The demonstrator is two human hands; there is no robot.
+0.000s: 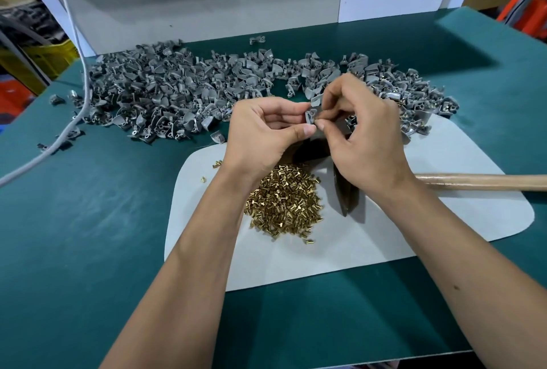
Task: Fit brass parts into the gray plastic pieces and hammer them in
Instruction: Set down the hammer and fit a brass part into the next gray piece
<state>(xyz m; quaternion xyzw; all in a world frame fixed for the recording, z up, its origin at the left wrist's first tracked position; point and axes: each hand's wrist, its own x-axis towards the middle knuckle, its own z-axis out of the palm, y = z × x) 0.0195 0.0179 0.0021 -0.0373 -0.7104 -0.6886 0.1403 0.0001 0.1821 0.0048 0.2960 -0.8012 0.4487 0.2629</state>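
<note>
Above the middle of the green-topped desk [88, 235], the left hand [263, 134] is gripping a small gray moulded plastic piece [310, 115] between thumb and curled fingers. The right hand [364, 137] is meeting it from the other side, its thumb and forefinger pinching at the same piece; whether a brass part is sitting between those fingertips is too small to tell.

A white rounded-corner mat [384, 238] is lying on the near half of the desk. A loose heap of small shiny brass inserts [284, 203] is sitting on the mat's far-left part, just under the left wrist, with a few strays lying toward the mat's left edge. A hammer with a dark metal head [344, 194] is resting on the mat beside the heap, its pale wooden handle [479, 182] running off toward the desk's right edge.

A wide spread of gray plastic pieces [165, 93] is stretching along the far side of the desk, from near the left edge to the far-right part. A gray cable [53, 146] is trailing over the far-left corner.
</note>
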